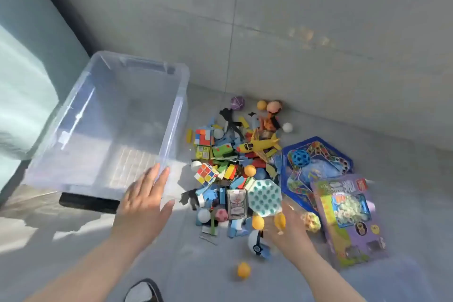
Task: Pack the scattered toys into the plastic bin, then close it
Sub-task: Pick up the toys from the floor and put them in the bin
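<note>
Clear plastic forms the bin [171, 135], which is set open side up on the grey floor [196, 265] at the left of the head view. Its long axis is laid from about 7 o'clock to 1 o'clock, with the handled short end pointed away toward the wall [318, 19]. A black slab [88, 201] is seen under its near end.

The toys [232, 167] are heaped just beside the bin, at its 3 o'clock. Within the heap are marked:
- a yellow plane [259, 146], long axis 9 to 3 o'clock, nose pointed at the bin;
- a cube [204, 173] at the heap's 9 o'clock edge;
- a card deck [235, 203] and a dotted board [264, 197] at 6 o'clock.

A blue game board [318, 169] is laid at the heap's 3 o'clock and is overlapped at 5 o'clock by a purple box [350, 218], whose long axis is run from 11 to 5 o'clock. One orange ball [243, 270] is seen apart from the heap, at its 6 o'clock.

The left hand [144, 201] is held flat, fingers straight and slightly apart, with the fingertips at the bin's near right corner; contact cannot be confirmed. The right hand [291, 225] is blurred over the heap's 5 o'clock edge, and whether its fingers are apart or closed on anything cannot be told.
</note>
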Demonstrator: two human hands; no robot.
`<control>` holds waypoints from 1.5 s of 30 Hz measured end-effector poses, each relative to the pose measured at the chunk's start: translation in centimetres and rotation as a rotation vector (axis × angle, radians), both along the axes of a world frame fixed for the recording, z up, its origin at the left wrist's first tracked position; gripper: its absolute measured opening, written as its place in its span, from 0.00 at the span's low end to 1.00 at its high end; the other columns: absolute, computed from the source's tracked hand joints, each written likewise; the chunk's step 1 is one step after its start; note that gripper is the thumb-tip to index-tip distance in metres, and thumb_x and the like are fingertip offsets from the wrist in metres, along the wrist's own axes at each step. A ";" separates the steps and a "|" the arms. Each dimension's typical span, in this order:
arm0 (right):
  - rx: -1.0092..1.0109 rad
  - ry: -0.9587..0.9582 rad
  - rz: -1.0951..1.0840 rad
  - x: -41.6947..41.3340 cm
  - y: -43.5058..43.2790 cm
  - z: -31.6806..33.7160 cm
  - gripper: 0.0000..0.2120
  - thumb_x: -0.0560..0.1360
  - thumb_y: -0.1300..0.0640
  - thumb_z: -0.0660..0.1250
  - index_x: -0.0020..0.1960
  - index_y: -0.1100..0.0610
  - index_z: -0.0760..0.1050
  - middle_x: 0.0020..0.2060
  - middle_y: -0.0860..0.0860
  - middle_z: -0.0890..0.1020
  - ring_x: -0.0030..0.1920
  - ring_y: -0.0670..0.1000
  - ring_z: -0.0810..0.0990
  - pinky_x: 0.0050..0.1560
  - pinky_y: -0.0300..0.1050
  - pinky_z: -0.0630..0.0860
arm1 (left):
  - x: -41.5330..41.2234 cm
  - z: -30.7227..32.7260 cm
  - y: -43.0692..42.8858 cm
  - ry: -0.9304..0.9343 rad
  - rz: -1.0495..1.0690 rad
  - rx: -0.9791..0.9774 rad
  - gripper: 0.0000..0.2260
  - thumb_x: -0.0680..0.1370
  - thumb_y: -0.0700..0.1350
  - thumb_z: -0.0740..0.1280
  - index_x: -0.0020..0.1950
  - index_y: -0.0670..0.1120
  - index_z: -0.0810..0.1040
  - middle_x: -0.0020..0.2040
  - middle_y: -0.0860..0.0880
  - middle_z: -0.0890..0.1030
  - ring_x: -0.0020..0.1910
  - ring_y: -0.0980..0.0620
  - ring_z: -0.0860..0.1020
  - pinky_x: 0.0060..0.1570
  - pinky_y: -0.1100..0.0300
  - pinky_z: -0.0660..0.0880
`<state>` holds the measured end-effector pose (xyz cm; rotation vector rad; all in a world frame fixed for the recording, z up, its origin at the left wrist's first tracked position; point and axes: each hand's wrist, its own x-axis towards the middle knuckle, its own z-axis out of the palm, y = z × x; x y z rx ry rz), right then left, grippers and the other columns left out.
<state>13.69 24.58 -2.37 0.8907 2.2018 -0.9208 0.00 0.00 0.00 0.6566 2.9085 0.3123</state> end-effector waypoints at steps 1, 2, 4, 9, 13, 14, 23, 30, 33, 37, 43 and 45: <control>0.041 -0.017 0.101 -0.1 0.0 -2.4 0.33 0.76 0.57 0.63 0.75 0.53 0.48 0.73 0.54 0.58 0.73 0.54 0.56 0.71 0.47 0.58 | -0.3 -2.3 -0.3 -0.024 -0.037 -0.024 0.25 0.69 0.52 0.56 0.63 0.41 0.67 0.58 0.38 0.80 0.61 0.45 0.69 0.67 0.60 0.59; 0.087 -0.058 0.146 -0.4 0.3 -4.7 0.34 0.77 0.54 0.63 0.75 0.53 0.46 0.73 0.53 0.56 0.74 0.54 0.53 0.72 0.45 0.54 | -0.9 -4.2 -0.5 0.055 -0.027 -0.026 0.26 0.69 0.52 0.56 0.64 0.41 0.66 0.59 0.37 0.79 0.63 0.46 0.65 0.70 0.63 0.52; 0.120 -0.115 0.261 -1.6 1.2 -8.1 0.34 0.76 0.50 0.62 0.75 0.50 0.47 0.74 0.51 0.54 0.75 0.53 0.52 0.72 0.43 0.54 | -2.2 -5.8 0.2 -0.027 -0.015 -0.077 0.28 0.71 0.53 0.58 0.67 0.41 0.64 0.65 0.37 0.74 0.68 0.47 0.60 0.69 0.61 0.52; 0.144 -0.142 0.536 -4.3 2.8 -13.8 0.26 0.75 0.49 0.63 0.70 0.51 0.59 0.70 0.49 0.64 0.65 0.52 0.70 0.58 0.41 0.68 | -4.8 -9.2 2.5 0.015 -0.002 -0.072 0.31 0.74 0.45 0.67 0.74 0.45 0.59 0.77 0.44 0.52 0.76 0.42 0.53 0.69 0.44 0.61; 0.253 -0.238 0.551 -3.7 2.4 -16.1 0.25 0.72 0.44 0.63 0.64 0.55 0.62 0.59 0.51 0.69 0.46 0.52 0.69 0.44 0.43 0.64 | -4.7 -9.8 3.7 -0.101 0.017 -0.049 0.30 0.76 0.52 0.61 0.75 0.53 0.53 0.77 0.50 0.38 0.76 0.50 0.39 0.73 0.50 0.53; 0.282 -0.265 0.568 -3.5 2.2 -16.4 0.26 0.73 0.44 0.63 0.64 0.55 0.61 0.57 0.52 0.69 0.45 0.51 0.67 0.43 0.43 0.63 | -4.5 -9.9 3.7 -0.100 0.023 -0.031 0.29 0.76 0.52 0.62 0.75 0.53 0.54 0.77 0.50 0.39 0.76 0.49 0.40 0.72 0.49 0.53; 0.376 -0.281 0.593 -3.9 -0.2 -19.6 0.12 0.76 0.56 0.60 0.51 0.52 0.56 0.48 0.54 0.63 0.42 0.56 0.68 0.27 0.37 0.56 | -2.3 -10.2 2.4 -0.043 -0.119 -0.037 0.37 0.62 0.63 0.39 0.73 0.61 0.53 0.70 0.60 0.27 0.70 0.57 0.37 0.69 0.49 0.62; 0.295 -0.232 0.501 -4.2 -0.3 -18.6 0.12 0.77 0.58 0.61 0.52 0.53 0.56 0.53 0.54 0.67 0.46 0.51 0.66 0.33 0.36 0.63 | -0.3 -10.8 1.7 0.057 -0.249 0.040 0.24 0.67 0.56 0.60 0.62 0.51 0.73 0.67 0.44 0.67 0.65 0.40 0.72 0.44 0.55 0.79; 0.261 -0.126 0.412 -4.9 0.1 -16.2 0.12 0.75 0.58 0.61 0.53 0.53 0.60 0.51 0.52 0.69 0.46 0.49 0.68 0.34 0.35 0.64 | 0.0 -10.6 2.1 0.079 -0.309 0.113 0.24 0.68 0.56 0.56 0.61 0.52 0.73 0.64 0.47 0.77 0.59 0.47 0.79 0.45 0.64 0.78; 0.027 0.256 0.088 -8.2 -0.3 -10.3 0.08 0.73 0.57 0.68 0.46 0.48 0.69 0.44 0.47 0.74 0.43 0.47 0.75 0.40 0.38 0.74 | -0.7 -10.7 1.4 0.068 -0.332 0.278 0.22 0.71 0.54 0.56 0.63 0.49 0.69 0.64 0.50 0.77 0.62 0.56 0.70 0.62 0.66 0.64; -0.219 1.013 0.204 -13.0 -8.1 -2.0 0.14 0.70 0.55 0.70 0.47 0.41 0.68 0.45 0.38 0.76 0.49 0.42 0.78 0.53 0.33 0.75 | -0.6 -10.5 -2.1 0.143 -0.338 0.159 0.20 0.76 0.62 0.48 0.59 0.54 0.69 0.54 0.56 0.82 0.48 0.59 0.79 0.49 0.67 0.71; -0.169 1.044 0.359 -14.2 -10.6 -2.3 0.14 0.69 0.55 0.70 0.54 0.48 0.72 0.46 0.37 0.74 0.49 0.37 0.73 0.54 0.25 0.67 | -0.4 -10.9 -3.4 0.171 -0.332 0.155 0.22 0.77 0.63 0.44 0.55 0.55 0.74 0.46 0.58 0.85 0.46 0.58 0.82 0.44 0.66 0.77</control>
